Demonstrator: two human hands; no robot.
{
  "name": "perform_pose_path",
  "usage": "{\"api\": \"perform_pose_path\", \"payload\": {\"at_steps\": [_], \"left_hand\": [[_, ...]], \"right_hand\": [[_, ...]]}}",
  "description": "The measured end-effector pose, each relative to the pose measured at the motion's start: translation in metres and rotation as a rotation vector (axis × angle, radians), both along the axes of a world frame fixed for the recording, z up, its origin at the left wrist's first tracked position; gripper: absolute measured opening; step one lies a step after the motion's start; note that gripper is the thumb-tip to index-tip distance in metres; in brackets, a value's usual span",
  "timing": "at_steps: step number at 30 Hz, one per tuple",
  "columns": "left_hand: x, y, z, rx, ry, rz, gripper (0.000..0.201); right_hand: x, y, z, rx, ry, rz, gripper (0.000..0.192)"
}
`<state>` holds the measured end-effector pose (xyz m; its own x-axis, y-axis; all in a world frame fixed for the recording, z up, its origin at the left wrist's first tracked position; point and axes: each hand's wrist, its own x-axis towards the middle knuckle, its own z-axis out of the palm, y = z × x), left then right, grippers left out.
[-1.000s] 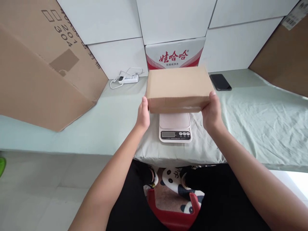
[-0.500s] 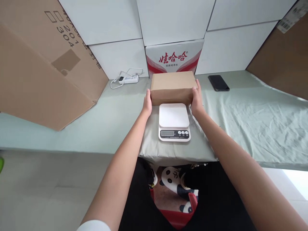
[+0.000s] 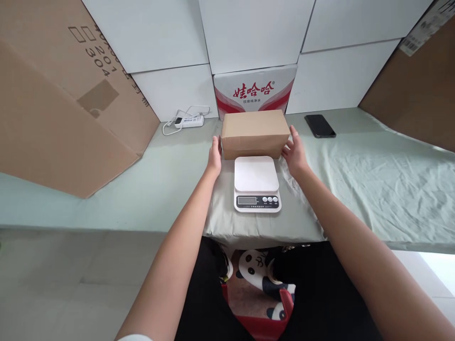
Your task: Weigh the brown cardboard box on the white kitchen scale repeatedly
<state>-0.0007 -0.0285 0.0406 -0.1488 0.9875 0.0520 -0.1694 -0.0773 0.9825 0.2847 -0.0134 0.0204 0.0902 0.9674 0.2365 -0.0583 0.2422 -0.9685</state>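
Observation:
A closed brown cardboard box (image 3: 255,135) rests on the cloth-covered table, right behind a white kitchen scale (image 3: 256,177). The scale has a bare platform and a dark panel with a display and round buttons; no digits can be made out on it. At the box's left end is my left hand (image 3: 214,155), fingers stretched up beside the cardboard; whether it still touches is hard to tell. By the right end, my right hand (image 3: 295,150) has its fingers spread, with the fingertips close to the box's lower right corner.
A black phone (image 3: 320,126) lies at the back right. On the back left sits a white power strip (image 3: 189,121) with its cable. Large cardboard (image 3: 64,109) stands at the left, more cardboard (image 3: 415,90) at the right. Behind is a red-and-white carton (image 3: 254,90).
My right hand has loosened from the box's right side, its fingers spreading. My left hand has eased slightly off the left side. The view has tilted up a little.

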Motion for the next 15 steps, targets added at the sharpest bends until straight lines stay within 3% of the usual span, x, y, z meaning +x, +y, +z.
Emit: {"api": "perform_pose_path", "payload": {"at_steps": [4, 8, 12, 15], "left_hand": [[0.006, 0.006, -0.010, 0.081, -0.015, -0.080, 0.075], [0.003, -0.001, 0.005, 0.167, 0.049, -0.075, 0.083], [0.002, -0.045, 0.028, 0.302, 0.076, -0.101, 0.090], [-0.001, -0.095, 0.034, 0.300, 0.138, -0.132, 0.088]], "right_hand": [[-0.030, -0.005, 0.015, -0.007, 0.094, -0.048, 0.086], [-0.028, -0.014, 0.044, 0.152, 0.006, -0.063, 0.090], [-0.017, -0.050, 0.066, 0.272, -0.076, -0.057, 0.084], [-0.016, -0.095, 0.062, 0.224, -0.020, -0.035, 0.076]]}}
